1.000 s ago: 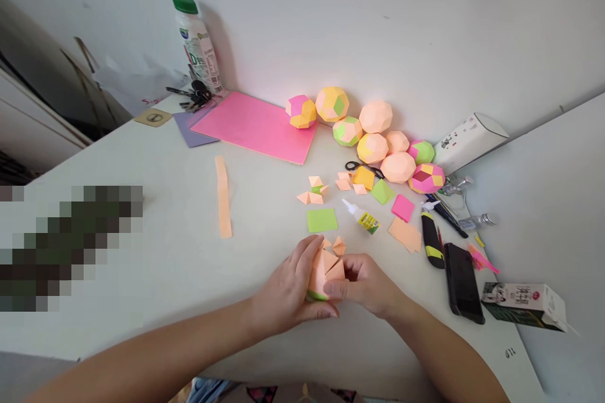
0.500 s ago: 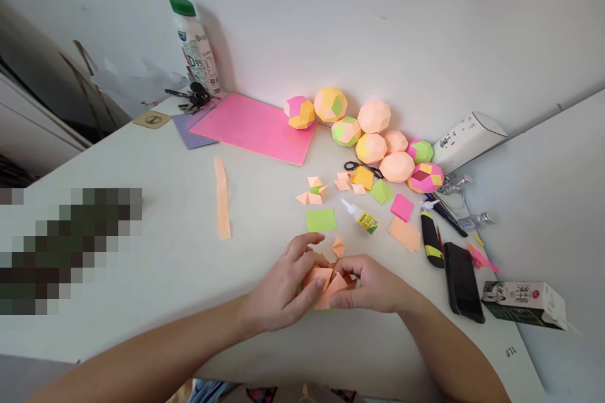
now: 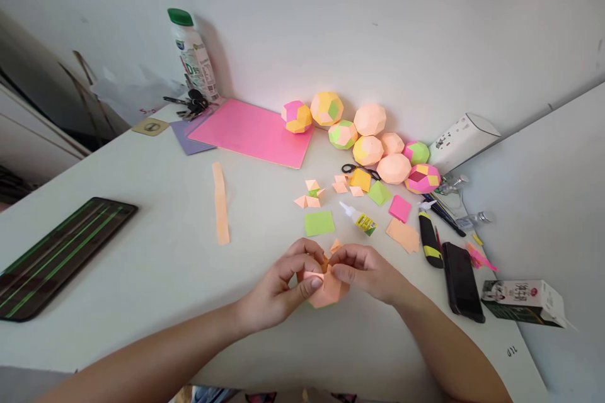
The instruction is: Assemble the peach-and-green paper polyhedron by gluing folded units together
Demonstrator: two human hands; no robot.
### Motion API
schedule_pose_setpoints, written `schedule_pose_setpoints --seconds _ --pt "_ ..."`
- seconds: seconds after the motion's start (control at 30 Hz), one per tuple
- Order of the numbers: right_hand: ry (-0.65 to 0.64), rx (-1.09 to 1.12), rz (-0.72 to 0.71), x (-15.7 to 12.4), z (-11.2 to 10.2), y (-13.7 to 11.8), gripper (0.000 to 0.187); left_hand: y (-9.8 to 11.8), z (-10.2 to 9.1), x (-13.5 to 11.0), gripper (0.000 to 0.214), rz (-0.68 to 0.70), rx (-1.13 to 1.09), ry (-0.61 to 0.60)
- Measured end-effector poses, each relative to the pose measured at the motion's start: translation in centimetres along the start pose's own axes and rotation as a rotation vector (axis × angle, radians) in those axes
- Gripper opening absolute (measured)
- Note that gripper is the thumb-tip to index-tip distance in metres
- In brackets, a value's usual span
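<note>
Both my hands hold a half-built peach paper polyhedron (image 3: 327, 288) just above the white table (image 3: 155, 264). My left hand (image 3: 283, 286) curls round its left side, thumb and fingers pinching the paper. My right hand (image 3: 366, 272) pinches its top right edge. A small folded peach piece (image 3: 335, 244) lies just behind my fingers. A green paper square (image 3: 319, 223) and a small glue bottle (image 3: 358, 218) lie a little farther back.
Several finished paper balls (image 3: 373, 138) sit by the wall, with scissors (image 3: 359, 170) and loose folded pieces (image 3: 309, 194) in front. Pink sheet (image 3: 253, 132), tall bottle (image 3: 193, 56), keys (image 3: 189, 104) back left. Tablet (image 3: 57, 255) at left. Phone (image 3: 460, 280), highlighter (image 3: 429, 238), carton (image 3: 522, 302) at right. Peach strip (image 3: 220, 204).
I have turned the peach paper shape over in my hands; its green underside no longer shows. My right hand's pinch moved up to the top edge. The view shifted slightly downward.
</note>
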State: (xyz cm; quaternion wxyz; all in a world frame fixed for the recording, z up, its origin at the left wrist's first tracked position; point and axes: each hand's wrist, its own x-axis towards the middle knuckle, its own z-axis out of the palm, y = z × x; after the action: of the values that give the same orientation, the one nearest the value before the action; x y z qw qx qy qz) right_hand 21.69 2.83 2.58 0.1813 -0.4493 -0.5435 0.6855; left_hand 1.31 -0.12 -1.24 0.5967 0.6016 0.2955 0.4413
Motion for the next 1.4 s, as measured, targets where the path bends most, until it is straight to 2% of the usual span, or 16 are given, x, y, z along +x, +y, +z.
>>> schedule_pose_setpoints --seconds 0.07,0.13,0.2,0.27,0.33,0.47,0.67,0.73,0.8,0.9,0.97,1.03,1.17,1.4 --pt "0.144 -0.086 -0.086 0.2 -0.4 0.0 0.029 -0.1 -0.1 0.1 0.025 -0.057 -0.11 -0.007" --pt "0.37 -0.265 -0.2 0.7 -1.4 0.2 0.025 -0.1 -0.1 0.3 0.026 -0.141 -0.229 -0.01" --pt "0.616 -0.535 -0.325 1.4 -2.8 0.7 0.02 -0.1 -0.1 0.5 0.029 -0.239 -0.349 -0.014" --pt "0.747 -0.839 -0.439 2.3 -4.2 1.3 0.017 0.0 0.0 0.7 0.031 -0.337 -0.449 -0.039" --pt "0.784 -1.023 -0.435 3.1 -5.5 2.1 0.024 0.0 0.1 0.8 0.033 -0.414 -0.515 -0.079" --pt "0.731 -1.064 -0.354 4.1 -6.5 3.5 0.033 -0.3 0.3 0.8 0.034 -0.479 -0.542 -0.12" --pt "0.732 -0.955 -0.338 4.5 -6.6 4.0 0.031 -0.3 0.2 0.9 0.034 -0.489 -0.563 -0.08" --pt "0.743 -0.905 -0.337 4.1 -6.5 3.3 0.031 -0.2 0.2 1.0 0.034 -0.486 -0.577 -0.063" --pt "0.701 -0.794 -0.347 3.2 -6.2 2.2 0.031 -0.2 0.1 1.0 0.034 -0.489 -0.583 -0.045" --pt "0.513 -0.458 -0.38 0.9 -5.3 -0.1 0.033 -0.3 0.1 1.0 0.034 -0.499 -0.58 -0.017" --pt "0.43 -0.388 -0.417 -0.7 -4.6 -1.5 0.031 -0.3 0.0 0.9 0.034 -0.505 -0.577 -0.014" --pt "0.372 -0.333 -0.526 -2.2 -3.8 -2.5 0.03 -0.4 0.0 0.9 0.034 -0.516 -0.571 -0.017" --pt "0.358 -0.284 -0.617 -3.9 -2.4 -3.2 0.027 -0.5 0.1 0.9 0.034 -0.538 -0.576 -0.014" --pt "0.328 -0.384 -0.641 -4.3 -0.9 -3.2 0.028 -0.1 0.3 0.8 0.033 -0.533 -0.573 -0.024"
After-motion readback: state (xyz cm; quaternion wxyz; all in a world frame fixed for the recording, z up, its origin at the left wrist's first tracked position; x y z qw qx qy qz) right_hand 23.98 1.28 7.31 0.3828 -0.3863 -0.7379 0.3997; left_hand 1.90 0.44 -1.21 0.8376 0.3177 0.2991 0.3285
